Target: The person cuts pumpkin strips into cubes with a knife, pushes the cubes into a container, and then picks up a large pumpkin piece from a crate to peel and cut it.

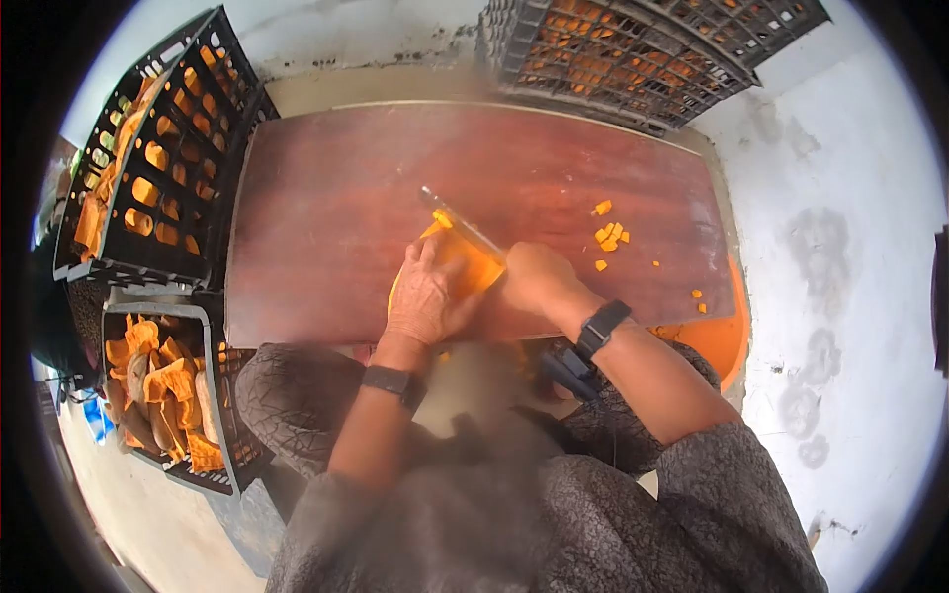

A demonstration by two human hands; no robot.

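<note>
A large orange piece, like pumpkin flesh, lies near the front edge of the red-brown board. My left hand presses on it from the left, fingers bent over its top. My right hand is closed around the handle of a knife, whose blade points up and to the left along the far edge of the piece. A small cut strip sits by the blade. The knife handle is hidden inside my right hand.
Several small orange cubes lie on the board's right side. An orange basin shows below its right edge. Black crates with orange pieces stand at the upper left, lower left and back. A white wall rises on the right.
</note>
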